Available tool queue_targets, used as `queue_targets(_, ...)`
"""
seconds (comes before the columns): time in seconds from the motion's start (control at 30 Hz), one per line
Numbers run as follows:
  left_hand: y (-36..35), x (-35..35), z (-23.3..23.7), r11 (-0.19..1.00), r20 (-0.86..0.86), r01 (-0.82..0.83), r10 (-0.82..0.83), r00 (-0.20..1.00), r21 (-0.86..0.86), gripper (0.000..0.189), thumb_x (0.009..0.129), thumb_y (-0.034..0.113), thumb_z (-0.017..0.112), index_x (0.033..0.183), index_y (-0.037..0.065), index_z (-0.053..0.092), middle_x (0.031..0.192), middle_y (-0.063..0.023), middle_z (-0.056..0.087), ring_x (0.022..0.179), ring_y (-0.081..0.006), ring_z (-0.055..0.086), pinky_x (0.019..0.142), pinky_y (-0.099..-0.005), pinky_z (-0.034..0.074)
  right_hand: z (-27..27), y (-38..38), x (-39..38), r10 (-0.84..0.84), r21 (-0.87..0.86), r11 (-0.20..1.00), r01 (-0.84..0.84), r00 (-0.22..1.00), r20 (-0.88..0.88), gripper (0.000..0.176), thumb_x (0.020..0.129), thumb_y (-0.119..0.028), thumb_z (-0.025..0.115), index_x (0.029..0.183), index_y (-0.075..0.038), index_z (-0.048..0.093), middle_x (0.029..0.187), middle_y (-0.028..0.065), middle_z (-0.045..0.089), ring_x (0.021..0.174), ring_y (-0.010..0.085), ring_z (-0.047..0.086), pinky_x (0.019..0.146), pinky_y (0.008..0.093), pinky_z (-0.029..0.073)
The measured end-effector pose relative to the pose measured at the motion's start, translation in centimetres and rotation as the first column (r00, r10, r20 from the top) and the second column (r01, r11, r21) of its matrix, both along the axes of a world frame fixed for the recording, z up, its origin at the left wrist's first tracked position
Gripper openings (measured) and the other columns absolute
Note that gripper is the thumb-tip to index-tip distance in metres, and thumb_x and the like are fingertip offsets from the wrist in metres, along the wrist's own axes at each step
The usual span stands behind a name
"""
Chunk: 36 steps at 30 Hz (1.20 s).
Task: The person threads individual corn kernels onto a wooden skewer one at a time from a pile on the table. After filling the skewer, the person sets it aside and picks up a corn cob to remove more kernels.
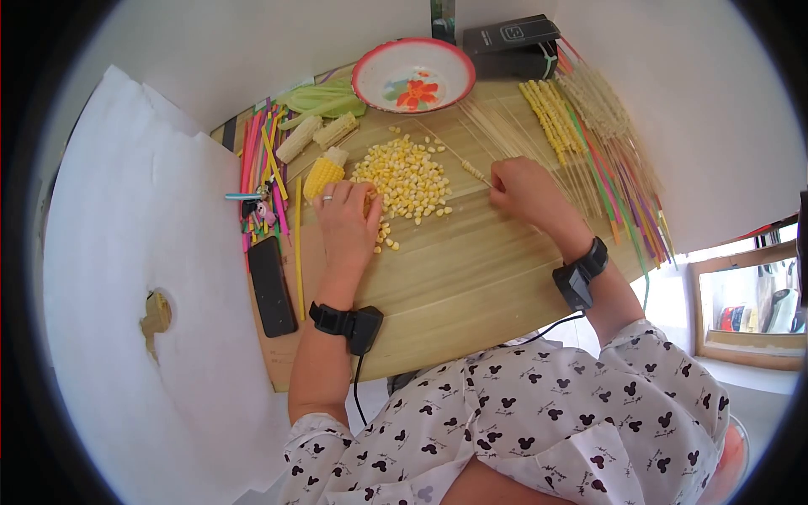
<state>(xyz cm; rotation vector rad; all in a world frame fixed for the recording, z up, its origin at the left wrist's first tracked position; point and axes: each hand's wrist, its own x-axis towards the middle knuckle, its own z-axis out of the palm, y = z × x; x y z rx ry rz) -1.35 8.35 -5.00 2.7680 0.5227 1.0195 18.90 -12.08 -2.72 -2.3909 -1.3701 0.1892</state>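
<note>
Loose yellow corn kernels (404, 178) lie in a pile on the wooden table (454, 295). My left hand (343, 220) is at the pile's left edge, its fingers bent over something too hidden to name. Just above it is a partly stripped corn cob (324, 174). My right hand (526, 192), fingers closed, holds a thin stick (446, 147) that points up and left over the table. A few kernels (475, 172) are threaded on the stick close to my fingers.
Two bare cobs (299, 139) and green husks (328, 99) lie at the back left. A red-rimmed bowl (364, 93) and black box (509, 50) stand behind. Colored sticks (278, 168) and a phone (272, 286) are left; corn-covered sticks (547, 118) are at the right.
</note>
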Motion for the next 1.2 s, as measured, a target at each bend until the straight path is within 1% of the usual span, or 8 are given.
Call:
queue_targets(0.33,0.1,-0.1,-0.3,0.972,0.050,0.068,-0.059,0.997,-0.223,0.008,0.081,0.009,0.068,0.087,0.007,0.064,0.081,-0.0074,0.059,0.079,-0.0243,0.055,0.077,-0.0373,0.038,2.4,-0.3,-0.7,0.104,0.061,0.994,-0.091,0.965,-0.240,0.013,0.071,-0.012,0.063,0.073,0.000,0.062,0.070,0.0176,0.063,0.068,0.0342,0.061,0.063,0.0401,0.048)
queue_targets(0.4,0.0,0.0,0.1,0.953,0.085,0.071,-0.047,0.995,-0.296,0.009,0.083,0.007,0.066,0.091,0.005,0.065,0.084,-0.0079,0.060,0.079,-0.0216,0.057,0.074,-0.0343,0.041,2.8,-0.2,-1.1,0.163,0.144,0.982,-0.123,0.937,-0.311,0.008,0.076,-0.007,0.060,0.076,0.001,0.060,0.065,0.0113,0.062,0.060,0.0198,0.062,0.059,0.0294,0.048)
queue_targets(0.53,0.3,-0.1,0.2,0.853,0.194,0.141,-0.048,0.980,-0.502,0.014,0.089,0.006,0.062,0.102,0.001,0.065,0.090,-0.0051,0.061,0.076,-0.0133,0.058,0.067,-0.0253,0.046,2.1,0.5,-1.6,0.161,0.188,0.979,-0.072,0.839,-0.519,0.007,0.080,-0.005,0.058,0.084,0.001,0.059,0.065,0.0043,0.062,0.062,0.0096,0.060,0.060,0.0244,0.047)
queue_targets(0.57,0.5,-0.1,0.0,0.854,0.191,0.139,-0.048,0.980,-0.502,0.014,0.089,0.006,0.062,0.102,0.001,0.065,0.090,-0.0051,0.061,0.076,-0.0133,0.058,0.067,-0.0253,0.046,1.3,0.6,-1.6,0.209,0.242,0.969,-0.055,0.704,-0.679,0.008,0.081,-0.005,0.057,0.087,0.000,0.058,0.067,0.0018,0.062,0.062,0.0070,0.059,0.059,0.0226,0.045)
queue_targets(0.6,0.8,-0.2,-0.2,0.803,0.210,0.157,-0.041,0.977,-0.575,0.014,0.090,0.006,0.061,0.103,0.001,0.065,0.090,-0.0034,0.061,0.076,-0.0112,0.057,0.067,-0.0239,0.046,0.7,0.6,-1.7,0.255,0.287,0.958,-0.024,0.535,-0.805,0.009,0.082,-0.004,0.056,0.091,-0.001,0.058,0.068,-0.0007,0.062,0.062,0.0043,0.057,0.059,0.0209,0.044)
queue_targets(0.87,1.3,-0.2,-0.2,0.413,0.312,0.265,0.050,0.949,-0.872,0.017,0.095,0.010,0.058,0.107,-0.001,0.063,0.085,-0.0034,0.061,0.076,-0.0085,0.056,0.069,-0.0217,0.046,-0.3,1.1,-3.5,0.314,0.304,0.949,-0.085,0.344,-0.885,0.008,0.092,-0.012,0.057,0.091,-0.005,0.059,0.065,-0.0027,0.059,0.053,0.0009,0.047,0.047,0.0177,0.034)
queue_targets(0.93,1.5,-0.1,-0.5,0.203,0.405,0.385,0.068,0.912,-0.900,0.018,0.096,0.012,0.057,0.108,-0.001,0.061,0.087,-0.0042,0.062,0.076,-0.0099,0.059,0.070,-0.0226,0.047,-0.3,1.1,-3.5,0.293,0.282,0.956,-0.083,0.337,-0.895,0.012,0.095,-0.016,0.057,0.091,-0.006,0.060,0.064,-0.0031,0.058,0.050,-0.0001,0.044,0.044,0.0171,0.031)
queue_targets(1.2,1.6,0.0,-0.4,0.087,0.436,0.429,0.105,0.894,-0.899,0.017,0.096,0.012,0.057,0.107,0.000,0.060,0.089,-0.0038,0.062,0.075,-0.0101,0.060,0.070,-0.0238,0.048,-0.8,1.2,-3.6,0.287,0.283,0.957,-0.062,0.331,-0.899,0.019,0.097,-0.021,0.056,0.087,-0.006,0.061,0.060,-0.0045,0.055,0.047,-0.0008,0.040,0.042,0.0166,0.027)
